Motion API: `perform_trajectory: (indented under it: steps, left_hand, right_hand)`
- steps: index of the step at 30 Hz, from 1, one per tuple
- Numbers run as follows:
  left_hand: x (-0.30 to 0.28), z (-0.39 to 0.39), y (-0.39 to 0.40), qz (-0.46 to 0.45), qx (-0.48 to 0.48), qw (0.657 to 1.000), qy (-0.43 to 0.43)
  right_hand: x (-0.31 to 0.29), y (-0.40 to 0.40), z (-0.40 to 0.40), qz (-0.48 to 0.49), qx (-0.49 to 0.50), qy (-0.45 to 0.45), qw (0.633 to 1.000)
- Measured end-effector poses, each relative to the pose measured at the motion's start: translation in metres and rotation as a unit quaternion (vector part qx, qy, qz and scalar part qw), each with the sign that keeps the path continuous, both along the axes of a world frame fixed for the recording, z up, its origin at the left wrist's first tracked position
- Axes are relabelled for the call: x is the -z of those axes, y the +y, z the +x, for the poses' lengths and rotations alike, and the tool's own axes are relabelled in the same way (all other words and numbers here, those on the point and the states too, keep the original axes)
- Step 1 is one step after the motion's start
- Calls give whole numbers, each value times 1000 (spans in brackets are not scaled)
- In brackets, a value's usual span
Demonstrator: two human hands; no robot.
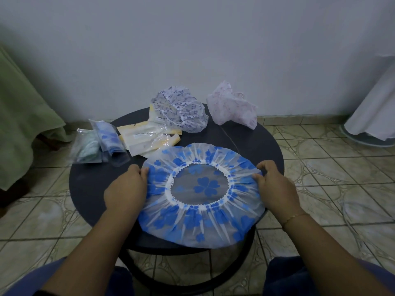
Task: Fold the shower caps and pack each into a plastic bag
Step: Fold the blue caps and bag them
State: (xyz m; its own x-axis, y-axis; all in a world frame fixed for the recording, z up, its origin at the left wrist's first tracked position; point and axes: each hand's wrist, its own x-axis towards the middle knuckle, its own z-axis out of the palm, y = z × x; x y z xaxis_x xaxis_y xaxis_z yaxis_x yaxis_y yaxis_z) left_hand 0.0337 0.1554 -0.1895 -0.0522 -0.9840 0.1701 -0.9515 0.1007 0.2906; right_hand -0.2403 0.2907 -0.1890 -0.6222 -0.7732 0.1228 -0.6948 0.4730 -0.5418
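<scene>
A white shower cap with blue flowers (203,221) lies stretched flat and round on the dark round table (89,184), its elastic opening facing up. My left hand (126,186) pinches the cap's left edge. My right hand (275,184) pinches its right edge. A crumpled cap with a blue-grey print (181,110) sits at the back of the table. A crumpled pink-printed cap (233,107) lies to its right. Two clear bags with folded caps inside (100,144) rest at the table's left edge. Empty plastic bags with yellow backing (147,137) lie beside them.
The table stands on a tiled floor (331,167) close to a pale wall. Green cloth (23,116) hangs at the left and white cloth (376,107) at the right. My knees in blue fabric (299,274) are under the table's near edge.
</scene>
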Motion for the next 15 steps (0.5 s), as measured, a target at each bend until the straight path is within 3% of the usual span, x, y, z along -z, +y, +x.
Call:
perform_trajectory:
  steps: [5,11,15]
  left_hand:
    - [-1,-2,3,0,-2,1000,-21]
    - [-2,-2,10,-34,18,999,33]
    - [2,-3,14,-176,147,973,18]
  right_hand:
    - [2,3,2,1,-3,102,995]
    - [-12,10,-4,-28,19,-38,999]
    - [-24,17,-8,5,16,-69,997]
